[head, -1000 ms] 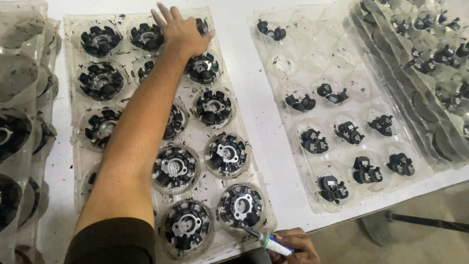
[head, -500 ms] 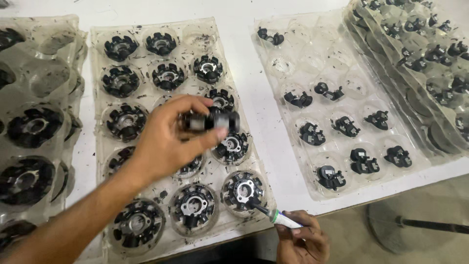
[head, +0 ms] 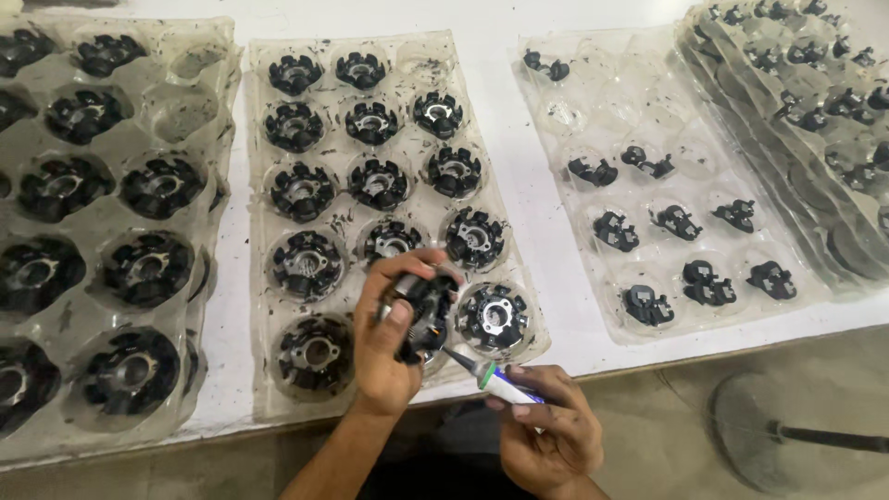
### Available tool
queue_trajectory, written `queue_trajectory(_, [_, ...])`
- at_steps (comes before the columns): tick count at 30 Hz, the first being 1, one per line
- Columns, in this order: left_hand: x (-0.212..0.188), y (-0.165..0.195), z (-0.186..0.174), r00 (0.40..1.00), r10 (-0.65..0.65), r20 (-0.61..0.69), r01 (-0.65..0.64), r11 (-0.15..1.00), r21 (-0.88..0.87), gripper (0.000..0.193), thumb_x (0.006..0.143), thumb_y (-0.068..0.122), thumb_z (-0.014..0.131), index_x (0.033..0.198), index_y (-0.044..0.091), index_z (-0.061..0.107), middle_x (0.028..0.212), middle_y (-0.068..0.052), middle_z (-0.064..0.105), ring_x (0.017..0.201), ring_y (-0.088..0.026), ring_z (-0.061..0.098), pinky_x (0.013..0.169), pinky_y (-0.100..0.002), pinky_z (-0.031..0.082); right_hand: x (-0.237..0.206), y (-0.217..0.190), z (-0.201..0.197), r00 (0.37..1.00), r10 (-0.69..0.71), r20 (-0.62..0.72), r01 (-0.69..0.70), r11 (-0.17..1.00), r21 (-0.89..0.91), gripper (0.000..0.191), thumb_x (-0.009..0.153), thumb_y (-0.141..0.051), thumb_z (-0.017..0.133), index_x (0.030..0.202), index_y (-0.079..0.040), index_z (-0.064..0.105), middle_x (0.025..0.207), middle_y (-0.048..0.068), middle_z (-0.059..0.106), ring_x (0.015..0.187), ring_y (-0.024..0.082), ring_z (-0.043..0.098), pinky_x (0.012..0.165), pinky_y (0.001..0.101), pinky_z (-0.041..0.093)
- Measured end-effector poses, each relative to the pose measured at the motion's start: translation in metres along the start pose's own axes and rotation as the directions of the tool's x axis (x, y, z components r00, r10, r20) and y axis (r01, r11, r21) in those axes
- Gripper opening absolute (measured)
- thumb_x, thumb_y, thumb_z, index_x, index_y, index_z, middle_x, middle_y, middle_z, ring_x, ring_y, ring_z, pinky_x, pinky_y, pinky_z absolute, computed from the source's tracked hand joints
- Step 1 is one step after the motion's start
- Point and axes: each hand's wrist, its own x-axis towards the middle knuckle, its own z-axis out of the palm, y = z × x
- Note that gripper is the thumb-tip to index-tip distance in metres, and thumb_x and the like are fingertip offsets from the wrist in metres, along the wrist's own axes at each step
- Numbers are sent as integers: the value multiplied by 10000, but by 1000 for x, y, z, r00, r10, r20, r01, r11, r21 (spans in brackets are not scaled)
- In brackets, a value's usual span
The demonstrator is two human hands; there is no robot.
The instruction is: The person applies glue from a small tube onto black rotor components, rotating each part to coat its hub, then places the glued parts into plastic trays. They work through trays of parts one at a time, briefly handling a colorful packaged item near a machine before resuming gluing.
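Note:
My left hand point(head: 394, 338) grips a black round motor part point(head: 428, 310), held just above the near edge of the middle clear plastic tray point(head: 519, 243). My right hand point(head: 546, 431) holds a small white tube with a thin nozzle point(head: 489, 377). The nozzle tip touches the part's lower right side. The middle tray holds several similar black round parts point(head: 306, 264) in its pockets. The pocket at its top right corner point(head: 424, 60) is empty.
A second clear tray with larger black round parts point(head: 148, 268) lies at the left. Right of the middle tray, a tray point(head: 607, 324) holds several small black clips, beside a stack of more trays point(head: 806, 93). A fan base point(head: 759, 435) stands on the floor.
My left hand reached to the tray's far end, picked up a black part and brought it down to the near edge. My right hand raised the tube's nozzle to the part.

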Motion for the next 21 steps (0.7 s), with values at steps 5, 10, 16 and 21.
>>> queue_trajectory(5, [-25, 8, 9, 991, 102, 91, -121, 966, 230, 354, 1035, 234, 609, 1249, -47, 575, 1308, -260, 635, 1190, -258, 655, 1095, -387, 536, 10, -23, -8, 994, -76, 79, 85, 989, -118, 399, 693, 169, 710, 951, -106, 577, 1004, 174, 732, 897, 288, 758, 781, 375, 629])
queue_trajectory(10, [-37, 14, 9, 987, 141, 83, -157, 959, 234, 330, 1017, 171, 637, 1249, -51, 562, 1291, -271, 669, 1058, -196, 663, 994, -320, 551, 7, -41, -14, 988, -16, 153, 50, 974, -220, 394, 689, 142, 723, 922, -132, 563, 989, 129, 731, 958, 329, 741, 831, 405, 616])
queue_trajectory(16, [-45, 20, 10, 982, 163, 96, -184, 937, 296, 382, 1004, 164, 620, 1291, -86, 596, 1307, -255, 659, 1175, -230, 662, 1076, -341, 527, 4, -39, -9, 986, -96, 138, 119, 979, -167, 346, 715, 115, 715, 894, -116, 530, 981, 138, 712, 934, 340, 740, 799, 405, 639])
queue_trajectory(21, [-44, 20, 7, 972, 188, 141, -230, 889, 396, 333, 1035, 183, 610, 1230, -84, 646, 1242, -214, 698, 1212, -235, 669, 1098, -336, 525, 1, -38, 0, 983, -158, 91, 175, 957, -232, 345, 751, 119, 711, 864, -115, 484, 957, 156, 709, 849, 313, 745, 702, 394, 646])
